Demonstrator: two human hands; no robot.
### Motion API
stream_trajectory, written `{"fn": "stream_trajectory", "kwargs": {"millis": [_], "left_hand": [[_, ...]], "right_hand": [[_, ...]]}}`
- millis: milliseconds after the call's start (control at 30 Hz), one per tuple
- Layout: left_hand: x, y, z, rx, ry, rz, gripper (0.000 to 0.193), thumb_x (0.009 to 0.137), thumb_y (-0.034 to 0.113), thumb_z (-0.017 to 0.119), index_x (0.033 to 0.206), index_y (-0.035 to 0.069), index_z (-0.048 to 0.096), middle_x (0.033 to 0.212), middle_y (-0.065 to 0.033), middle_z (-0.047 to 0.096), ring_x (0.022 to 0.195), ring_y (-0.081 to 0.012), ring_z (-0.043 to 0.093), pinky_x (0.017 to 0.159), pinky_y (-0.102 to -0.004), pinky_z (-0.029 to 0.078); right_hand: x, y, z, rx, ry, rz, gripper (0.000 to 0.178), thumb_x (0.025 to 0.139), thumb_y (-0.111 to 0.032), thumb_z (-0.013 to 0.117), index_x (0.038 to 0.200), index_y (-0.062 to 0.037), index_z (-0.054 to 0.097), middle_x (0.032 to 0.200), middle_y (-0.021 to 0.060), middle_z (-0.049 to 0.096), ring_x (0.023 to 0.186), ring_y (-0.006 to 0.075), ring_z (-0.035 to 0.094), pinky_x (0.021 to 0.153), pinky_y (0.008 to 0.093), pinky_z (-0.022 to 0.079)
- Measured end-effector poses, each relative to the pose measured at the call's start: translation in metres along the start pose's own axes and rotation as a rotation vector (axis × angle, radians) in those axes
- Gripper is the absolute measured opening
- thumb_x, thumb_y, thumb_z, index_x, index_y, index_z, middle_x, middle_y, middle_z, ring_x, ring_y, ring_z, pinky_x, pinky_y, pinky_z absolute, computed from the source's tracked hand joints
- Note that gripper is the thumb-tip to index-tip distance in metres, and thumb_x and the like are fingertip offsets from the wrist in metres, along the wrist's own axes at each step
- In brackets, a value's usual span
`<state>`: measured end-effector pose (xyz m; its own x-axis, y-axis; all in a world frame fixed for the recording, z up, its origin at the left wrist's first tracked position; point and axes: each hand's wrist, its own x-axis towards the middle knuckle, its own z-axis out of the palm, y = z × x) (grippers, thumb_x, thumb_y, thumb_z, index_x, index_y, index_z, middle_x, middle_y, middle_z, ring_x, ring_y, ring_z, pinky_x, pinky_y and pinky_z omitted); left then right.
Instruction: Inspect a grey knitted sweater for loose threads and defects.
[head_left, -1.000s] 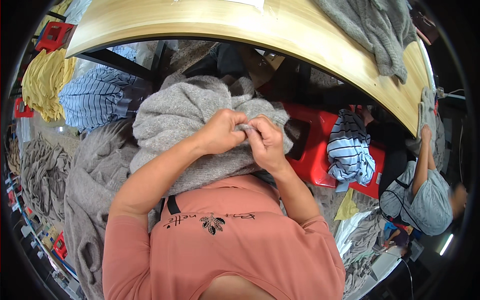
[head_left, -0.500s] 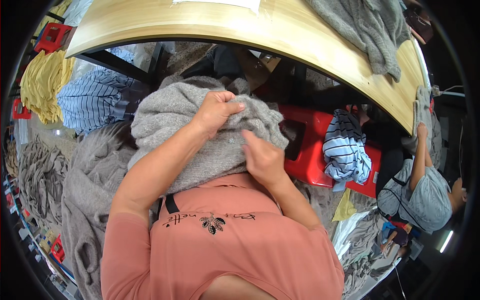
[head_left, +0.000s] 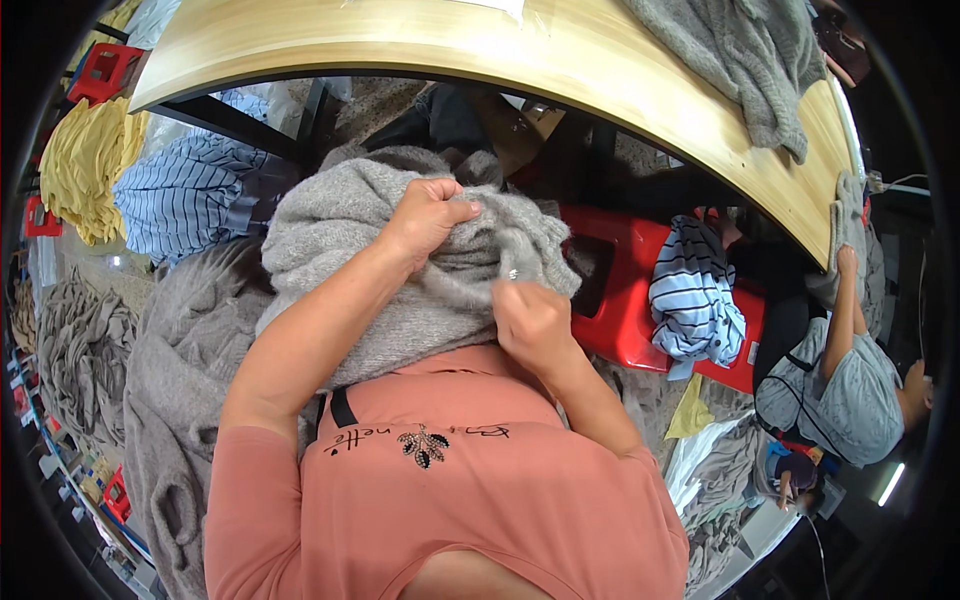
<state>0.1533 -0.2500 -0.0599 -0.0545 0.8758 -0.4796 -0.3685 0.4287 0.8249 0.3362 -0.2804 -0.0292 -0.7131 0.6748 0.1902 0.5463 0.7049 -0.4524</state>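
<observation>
A heap of grey knit garment (head_left: 340, 240) lies bunched across my lap, below the table edge. Thumb and fingers of my left hand (head_left: 425, 225) are closed on its upper folds. My right hand (head_left: 533, 322), curled into a fist, grips a fold at the garment's lower right, and the knit is drawn up toward it. A small shiny spot shows on the cloth just above that fist; what it is I cannot make out. The fingertips of the right hand are hidden.
Ahead curves a wooden table (head_left: 400, 40) with a grey knit piece (head_left: 740, 70) on it. To the right, a striped garment (head_left: 695, 290) lies on red stools (head_left: 630, 300), and another person (head_left: 850, 380) sits beyond. Striped blue (head_left: 190, 195), yellow (head_left: 85, 170) and grey (head_left: 200, 380) garments are piled left.
My right hand has closed into a fist and pulled a fold of the knit up and out. The left hand has shifted slightly, still pinching the cloth.
</observation>
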Motion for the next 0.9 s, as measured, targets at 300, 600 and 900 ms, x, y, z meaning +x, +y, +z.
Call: {"fn": "stream_trajectory", "kwargs": {"millis": [300,600,900], "left_hand": [[-0.018,-0.015,0.012,0.189,-0.043,0.071,0.001,0.074,0.001,0.06,0.075,0.001,0.06,0.072,-0.0004,0.061,0.063,-0.004,0.052,0.057,-0.0195,0.043],[-0.016,-0.03,0.012,0.192,0.016,0.139,0.006,0.071,0.005,0.062,0.07,0.0,0.06,0.061,0.0022,0.055,0.055,-0.0031,0.044,0.048,-0.0214,0.036],[-0.02,-0.02,0.013,0.197,-0.045,0.082,0.005,0.076,0.004,0.059,0.072,0.001,0.06,0.067,0.0031,0.057,0.059,-0.0016,0.046,0.052,-0.0177,0.037]], "right_hand": [[-0.007,-0.006,0.012,1.457,0.509,0.934,0.009,0.075,0.0,0.061,0.074,-0.005,0.052,0.067,0.0018,0.054,0.053,0.0058,0.048,0.047,0.0214,0.042],[-0.024,-0.001,0.021,1.407,0.243,0.968,0.019,0.077,-0.001,0.061,0.095,0.0008,0.056,0.078,0.0034,0.059,0.061,0.0065,0.053,0.052,0.0194,0.044],[-0.021,0.01,0.032,0.608,0.197,0.643,0.024,0.072,-0.002,0.063,0.094,0.0054,0.057,0.079,0.0072,0.062,0.07,0.0087,0.054,0.062,0.0216,0.043]]}}
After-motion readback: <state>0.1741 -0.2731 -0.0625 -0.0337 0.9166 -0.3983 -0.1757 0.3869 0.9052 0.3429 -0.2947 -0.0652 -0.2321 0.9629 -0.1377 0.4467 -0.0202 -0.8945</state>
